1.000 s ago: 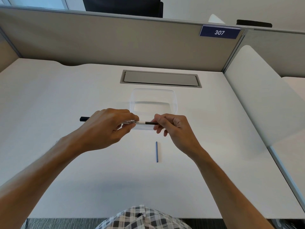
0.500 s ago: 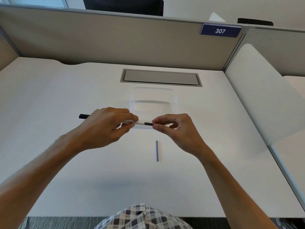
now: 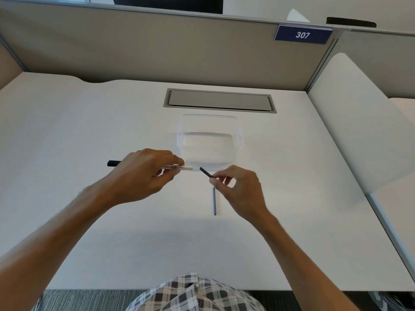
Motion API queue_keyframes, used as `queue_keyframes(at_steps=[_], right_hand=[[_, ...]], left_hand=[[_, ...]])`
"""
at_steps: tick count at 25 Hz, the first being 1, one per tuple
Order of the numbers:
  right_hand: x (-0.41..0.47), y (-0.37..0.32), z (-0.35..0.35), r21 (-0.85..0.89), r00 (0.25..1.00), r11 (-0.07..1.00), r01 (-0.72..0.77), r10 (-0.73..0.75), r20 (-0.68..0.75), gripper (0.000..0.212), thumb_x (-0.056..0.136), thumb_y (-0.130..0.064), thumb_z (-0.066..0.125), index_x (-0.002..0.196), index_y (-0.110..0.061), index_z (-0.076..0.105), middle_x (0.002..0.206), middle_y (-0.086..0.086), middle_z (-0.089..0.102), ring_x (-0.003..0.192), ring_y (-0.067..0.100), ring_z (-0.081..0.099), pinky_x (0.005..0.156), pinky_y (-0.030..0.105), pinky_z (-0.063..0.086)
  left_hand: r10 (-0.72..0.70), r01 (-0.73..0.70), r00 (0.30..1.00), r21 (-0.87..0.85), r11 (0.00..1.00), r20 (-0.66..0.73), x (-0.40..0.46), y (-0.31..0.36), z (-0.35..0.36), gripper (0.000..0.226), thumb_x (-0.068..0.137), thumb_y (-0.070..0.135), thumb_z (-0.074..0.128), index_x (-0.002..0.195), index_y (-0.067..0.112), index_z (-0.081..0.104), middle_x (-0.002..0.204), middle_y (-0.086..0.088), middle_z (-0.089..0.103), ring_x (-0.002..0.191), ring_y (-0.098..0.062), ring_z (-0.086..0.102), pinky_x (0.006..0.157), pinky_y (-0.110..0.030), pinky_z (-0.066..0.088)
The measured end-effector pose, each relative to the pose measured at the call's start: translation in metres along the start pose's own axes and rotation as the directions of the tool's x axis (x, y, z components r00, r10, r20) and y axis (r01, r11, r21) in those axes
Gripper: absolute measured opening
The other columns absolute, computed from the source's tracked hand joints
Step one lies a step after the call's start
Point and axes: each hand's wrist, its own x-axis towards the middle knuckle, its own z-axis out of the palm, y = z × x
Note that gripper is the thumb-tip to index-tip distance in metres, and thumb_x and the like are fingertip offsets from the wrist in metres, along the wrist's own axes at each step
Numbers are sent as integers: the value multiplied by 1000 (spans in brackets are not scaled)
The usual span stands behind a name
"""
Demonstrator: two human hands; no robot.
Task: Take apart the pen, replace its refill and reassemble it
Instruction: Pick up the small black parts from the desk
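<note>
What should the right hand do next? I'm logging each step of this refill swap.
Probably set the black piece down on the desk or in the clear container. It is already free of the white pen barrel held by the left hand, and the blue refill lies just below the right hand, ready to pick up.

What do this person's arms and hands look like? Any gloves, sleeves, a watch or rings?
Both forearms are bare right down to the frame's lower edge, with no sleeve in view. The left hand and right hand wear no gloves, and no watch, bracelet or ring shows. The only clothing visible is a black, grey and white checked garment at the bottom of the picture.
</note>
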Motion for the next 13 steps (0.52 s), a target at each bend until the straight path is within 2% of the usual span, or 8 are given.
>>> queue_keyframes(at_steps=[2,4,9,13], right_hand=[[-8,5,18,-131,999,990,-47,43,-33,7,82,-36,75,80,-30,75,75,-12,69,69,7,62,62,29,47],[-16,10,36,-217,997,974,-70,61,-48,12,82,-39,73,79,-28,75,74,-10,68,66,9,58,59,27,43],[-23,19,77,-325,992,942,-82,46,-118,15,82,-35,74,75,-23,76,69,-7,69,68,14,64,54,23,32],[-23,27,101,-356,987,922,-156,131,-92,22,88,-34,65,79,-17,77,77,-1,72,73,25,70,58,28,46]], left_hand=[[-15,15,1000,-22,1000,-3,-2,-1,4,15,94,27,56,103,28,67,72,17,56,62,-10,52,58,-38,49],[-32,31,999,-50,998,-9,-3,-3,7,14,93,27,57,103,28,68,73,18,57,62,-9,52,57,-39,49],[-36,36,999,-87,996,-1,-4,-5,12,15,93,28,57,103,27,68,73,18,58,60,-8,52,57,-40,50],[-37,38,999,-96,995,7,-6,-7,12,14,93,27,58,102,27,68,73,17,58,60,-11,53,56,-41,50]])
